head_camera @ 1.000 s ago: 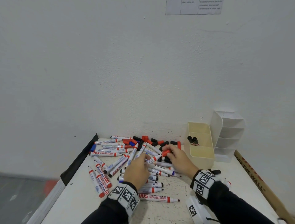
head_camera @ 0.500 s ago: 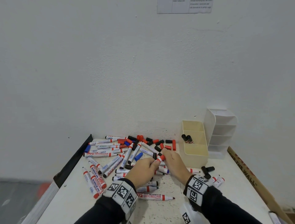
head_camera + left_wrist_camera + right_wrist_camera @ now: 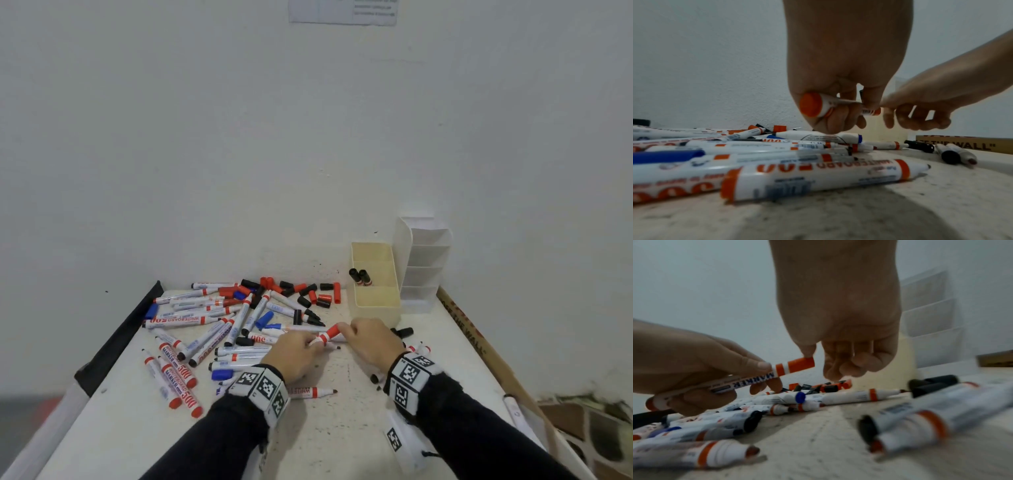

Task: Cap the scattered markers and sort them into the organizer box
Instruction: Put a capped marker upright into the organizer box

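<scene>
While the left hand point(image 3: 295, 356) grips a red marker point(image 3: 748, 381) by its barrel, fingers curled round it, the right hand point(image 3: 371, 339) pinches the red cap point(image 3: 333, 331) seated on its tip. Both hover just above the table point(image 3: 329, 428), over bare surface right of the marker pile point(image 3: 219, 329). The cream organizer box point(image 3: 376, 301), two markers in its middle compartment, stands near beyond the right hand; a white tiered organizer point(image 3: 423, 270) stands just beside it at the wall. Half a second ago the hands were further into the pile; now they sit nearer the person.
</scene>
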`<state>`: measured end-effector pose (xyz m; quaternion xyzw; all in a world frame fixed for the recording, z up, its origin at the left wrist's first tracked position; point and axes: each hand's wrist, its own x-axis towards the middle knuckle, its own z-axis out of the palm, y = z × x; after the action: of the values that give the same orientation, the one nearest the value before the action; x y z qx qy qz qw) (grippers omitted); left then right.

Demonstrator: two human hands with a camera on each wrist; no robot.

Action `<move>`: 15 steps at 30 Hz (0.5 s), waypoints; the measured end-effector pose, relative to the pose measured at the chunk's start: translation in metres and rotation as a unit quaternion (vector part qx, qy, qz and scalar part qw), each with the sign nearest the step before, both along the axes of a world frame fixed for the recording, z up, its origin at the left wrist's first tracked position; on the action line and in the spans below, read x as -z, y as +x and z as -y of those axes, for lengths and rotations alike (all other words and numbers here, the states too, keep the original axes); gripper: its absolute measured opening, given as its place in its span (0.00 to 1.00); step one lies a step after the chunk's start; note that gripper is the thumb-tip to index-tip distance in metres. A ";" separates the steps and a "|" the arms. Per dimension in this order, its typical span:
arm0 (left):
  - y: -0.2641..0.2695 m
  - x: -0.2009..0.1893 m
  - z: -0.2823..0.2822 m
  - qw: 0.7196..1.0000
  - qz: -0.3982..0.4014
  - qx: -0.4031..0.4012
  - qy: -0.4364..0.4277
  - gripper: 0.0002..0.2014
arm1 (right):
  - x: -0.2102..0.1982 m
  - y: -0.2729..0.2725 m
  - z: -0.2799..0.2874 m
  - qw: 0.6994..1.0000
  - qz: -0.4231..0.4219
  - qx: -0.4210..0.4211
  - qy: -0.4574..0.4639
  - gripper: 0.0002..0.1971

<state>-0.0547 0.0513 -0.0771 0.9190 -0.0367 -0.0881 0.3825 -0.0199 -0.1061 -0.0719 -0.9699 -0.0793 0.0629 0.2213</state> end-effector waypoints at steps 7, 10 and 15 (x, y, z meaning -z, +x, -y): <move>0.000 0.004 0.019 0.996 0.044 -0.057 0.048 0.12 | -0.009 -0.035 0.086 0.947 -0.058 0.159 -0.273 0.18; -0.004 0.001 0.023 0.995 0.046 -0.061 0.070 0.14 | -0.005 -0.050 0.114 0.928 -0.088 0.166 -0.320 0.18; -0.006 -0.006 0.024 0.992 0.061 -0.089 0.070 0.12 | 0.007 -0.070 0.121 0.884 -0.111 0.120 -0.437 0.19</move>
<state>-0.0606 0.0269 -0.0713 0.9468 0.0279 -0.0002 0.3206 -0.0903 -0.2272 -0.0786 -0.9572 0.0985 0.1710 -0.2118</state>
